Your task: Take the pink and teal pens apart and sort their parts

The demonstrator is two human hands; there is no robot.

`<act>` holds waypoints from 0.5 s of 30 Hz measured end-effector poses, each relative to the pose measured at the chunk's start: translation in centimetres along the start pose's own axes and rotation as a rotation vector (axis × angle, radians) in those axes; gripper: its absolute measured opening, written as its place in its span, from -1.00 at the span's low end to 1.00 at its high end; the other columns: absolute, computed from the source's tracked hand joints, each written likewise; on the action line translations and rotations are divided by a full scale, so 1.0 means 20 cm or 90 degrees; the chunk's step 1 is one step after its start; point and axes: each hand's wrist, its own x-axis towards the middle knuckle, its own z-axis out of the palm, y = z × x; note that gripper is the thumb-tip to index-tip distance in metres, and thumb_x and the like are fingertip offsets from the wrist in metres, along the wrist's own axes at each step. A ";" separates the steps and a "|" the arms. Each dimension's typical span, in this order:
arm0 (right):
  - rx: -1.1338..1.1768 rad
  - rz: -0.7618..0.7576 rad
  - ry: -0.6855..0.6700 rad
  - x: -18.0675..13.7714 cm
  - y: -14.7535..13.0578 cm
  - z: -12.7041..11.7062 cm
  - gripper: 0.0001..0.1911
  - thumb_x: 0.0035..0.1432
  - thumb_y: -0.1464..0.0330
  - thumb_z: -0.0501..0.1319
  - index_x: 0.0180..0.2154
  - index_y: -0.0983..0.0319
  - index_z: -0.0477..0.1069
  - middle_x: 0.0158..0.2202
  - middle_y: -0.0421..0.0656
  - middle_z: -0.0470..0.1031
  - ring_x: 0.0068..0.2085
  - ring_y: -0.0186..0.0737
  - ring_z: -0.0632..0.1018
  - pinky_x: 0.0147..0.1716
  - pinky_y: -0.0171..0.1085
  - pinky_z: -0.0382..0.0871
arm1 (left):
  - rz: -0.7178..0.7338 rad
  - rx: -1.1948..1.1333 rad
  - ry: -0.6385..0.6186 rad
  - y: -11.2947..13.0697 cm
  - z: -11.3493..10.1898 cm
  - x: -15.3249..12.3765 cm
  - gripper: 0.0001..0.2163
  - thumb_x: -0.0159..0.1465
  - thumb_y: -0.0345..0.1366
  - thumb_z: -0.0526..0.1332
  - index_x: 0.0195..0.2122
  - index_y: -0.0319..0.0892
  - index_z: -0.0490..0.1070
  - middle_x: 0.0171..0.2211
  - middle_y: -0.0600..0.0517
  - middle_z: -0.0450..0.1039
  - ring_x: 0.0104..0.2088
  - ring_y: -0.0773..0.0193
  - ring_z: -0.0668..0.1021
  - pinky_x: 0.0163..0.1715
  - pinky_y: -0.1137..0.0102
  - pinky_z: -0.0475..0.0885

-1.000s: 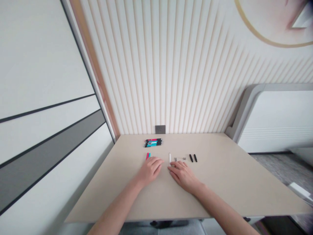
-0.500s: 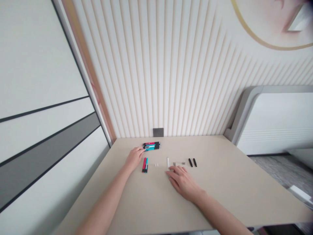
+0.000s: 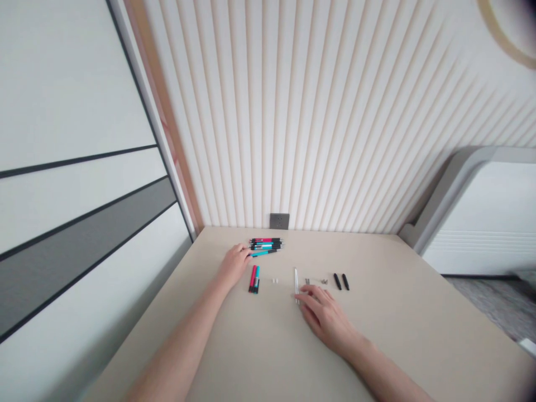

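My left hand [image 3: 234, 264] is closed on the left end of a blue pen [image 3: 265, 253], which lies tilted just in front of a row of pens [image 3: 266, 240] with red, blue, white and black parts. Close by on the near side are a red pen barrel [image 3: 253, 278] and a blue one [image 3: 257, 273], side by side. My right hand [image 3: 329, 318] rests low over the table, fingers bent and apart, its fingertips at the lower part of thin whitish refills [image 3: 296, 276]. Whether it presses on them I cannot tell.
On the table [image 3: 268, 346] lie small white pieces [image 3: 275, 281], small metal pieces [image 3: 307, 281], more small metal parts [image 3: 324, 281] and two black grips [image 3: 338, 281]. A ribbed wall [image 3: 301, 139] with a dark socket [image 3: 279, 221] stands behind; a white cabinet [image 3: 84, 234] is at left.
My left hand has drawn the blue pen slightly away from the row, and it now lies at an angle. The right hand stays by the refills. The view has shifted a little.
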 end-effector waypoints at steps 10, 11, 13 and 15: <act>0.019 0.027 0.129 0.11 0.06 -0.09 -0.69 0.34 0.35 0.01 0.06 0.18 0.36 -0.07 -0.01 0.47 -0.06 -0.07 0.50 -0.05 -0.09 0.39 | 0.204 -0.081 0.134 0.16 -0.16 -0.08 -0.87 0.38 -0.36 0.11 -0.13 -0.14 0.43 -0.19 -0.03 0.47 -0.16 0.18 0.48 -0.14 0.26 0.39; 0.019 0.038 0.146 0.15 0.06 -0.10 -0.68 0.35 0.33 0.01 0.08 0.18 0.35 -0.07 -0.01 0.47 -0.06 -0.06 0.49 -0.05 -0.09 0.38 | 0.225 -0.084 0.145 0.19 -0.17 -0.08 -0.88 0.38 -0.36 0.11 -0.13 -0.15 0.42 -0.20 -0.03 0.47 -0.17 0.19 0.48 -0.15 0.26 0.39; 0.032 0.054 0.154 0.23 0.07 -0.11 -0.66 0.36 0.28 0.00 0.08 0.21 0.33 -0.09 -0.01 0.48 -0.07 -0.07 0.49 -0.06 -0.11 0.36 | 0.255 -0.088 0.171 0.25 -0.19 -0.10 -0.89 0.37 -0.38 0.12 -0.14 -0.15 0.42 -0.21 -0.04 0.47 -0.19 0.20 0.48 -0.16 0.27 0.40; 0.057 0.063 0.142 0.28 0.07 -0.09 -0.68 0.38 0.28 -0.04 -0.02 0.21 0.40 -0.20 -0.05 0.52 -0.16 -0.11 0.51 -0.12 -0.16 0.35 | 0.277 -0.089 0.194 0.29 -0.20 -0.10 -0.88 0.36 -0.40 0.13 -0.12 -0.15 0.41 -0.22 -0.04 0.47 -0.20 0.20 0.49 -0.17 0.27 0.42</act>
